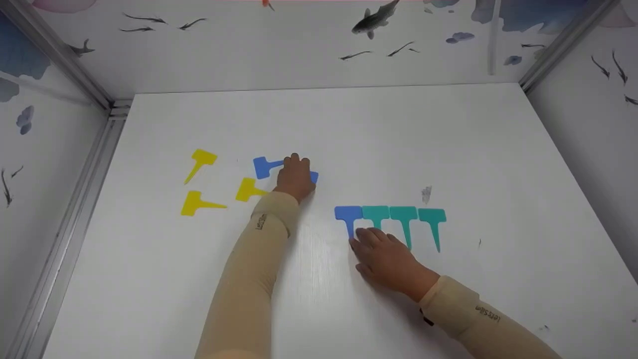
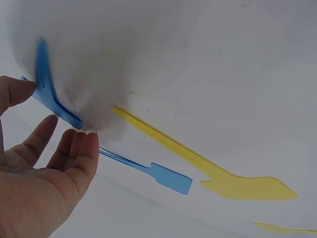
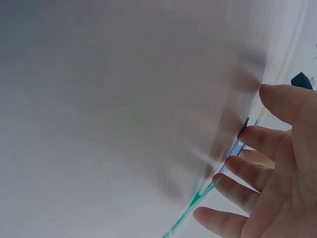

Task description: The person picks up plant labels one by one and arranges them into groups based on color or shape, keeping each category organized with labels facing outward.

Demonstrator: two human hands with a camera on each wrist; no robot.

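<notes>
head view: nearest the camera i record two beige sleeves, the left sleeve [image 1: 249, 279] and the right sleeve [image 1: 493, 314], above a white table [image 1: 124, 279]. the right hand [image 1: 386, 259] is palm down, fingers spread and relaxed, grasping nothing; its fingertips sit at the stems of the row blue tag [image 1: 348, 213] and the first green tag [image 1: 375, 212], and i cannot tell how firmly they touch. the second green tag [image 1: 403, 213] and third green tag [image 1: 432, 215] complete that row to the right, heads away from the wearer, the last standing slightly apart. farther left, the first yellow tag [image 1: 193, 204] lies with its stem pointing right; the second yellow tag [image 1: 246, 190] lies near the left wrist, its stem partly covered. the left hand [image 1: 295, 177] pinches the held blue tag [image 2: 45, 94] between thumb and fingers, as i find in the left wrist view. just beyond lies the loose blue tag [image 1: 261, 168], its stem running to the left hand's fingers. the third yellow tag [image 1: 203, 157] lies well to the left, stem slanting nearward. at the rear i note a white panel [image 1: 249, 55] printed with fish.
</notes>
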